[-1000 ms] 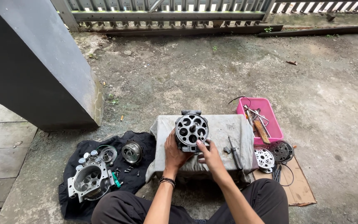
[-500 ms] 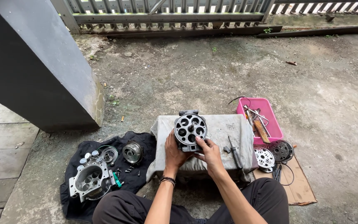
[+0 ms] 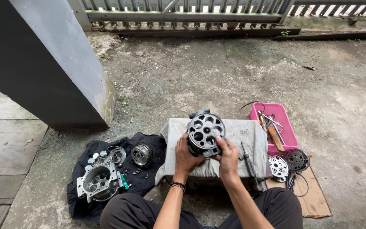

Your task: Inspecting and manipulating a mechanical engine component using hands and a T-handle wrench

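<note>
Metal, round and bored through with cylinder holes, the engine block is standing on edge on the grey cloth-covered block, its holed face turned up toward my head camera, probably so I can look into the bores. I am cupping its near left side with my left hand, fingers wrapped behind the casting and grasping it, forearm rising straight from my lap. My right hand is clasping the lower right rim, thumb tip pressing on the face, wrist bent inward. Off the cloth's left edge, a black rag is carrying a second housing and a round rotor. Off its right edge, a pink tray of tools is sitting beside two perforated discs on cardboard.
</note>
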